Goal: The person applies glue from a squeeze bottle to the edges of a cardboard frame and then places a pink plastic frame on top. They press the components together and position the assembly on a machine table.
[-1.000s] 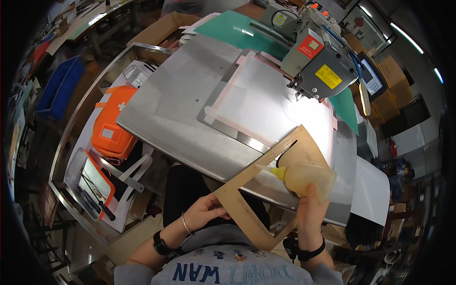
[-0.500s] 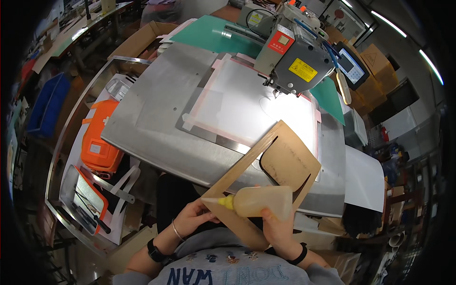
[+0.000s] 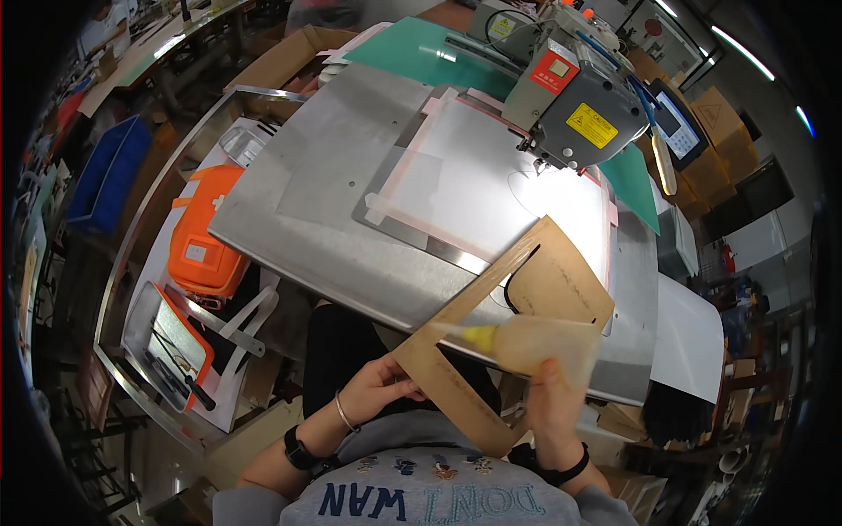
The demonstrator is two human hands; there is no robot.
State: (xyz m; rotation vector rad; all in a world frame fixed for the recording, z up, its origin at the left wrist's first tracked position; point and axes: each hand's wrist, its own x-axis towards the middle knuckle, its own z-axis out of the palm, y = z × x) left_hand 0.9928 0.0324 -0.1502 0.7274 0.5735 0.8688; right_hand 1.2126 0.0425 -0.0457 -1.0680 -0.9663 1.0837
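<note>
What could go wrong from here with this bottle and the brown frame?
The squeeze bottle, in the right hand, is tipped nearly sideways, its nozzle overlapping the brown frame in view, so any liquid inside might drip onto it. Only the left hand visibly grips the frame, near one corner, so it could twist. Its far end overlaps the white sheet and might brush it.

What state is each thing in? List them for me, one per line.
Squeeze bottle, tipped sideways, held in the right hand
Brown board, tilted, held at its left corner by the left hand
White sheet, taped around its edges
Orange case, apparently shut
Control screen, lit
Ceiling lamp, lit
</note>
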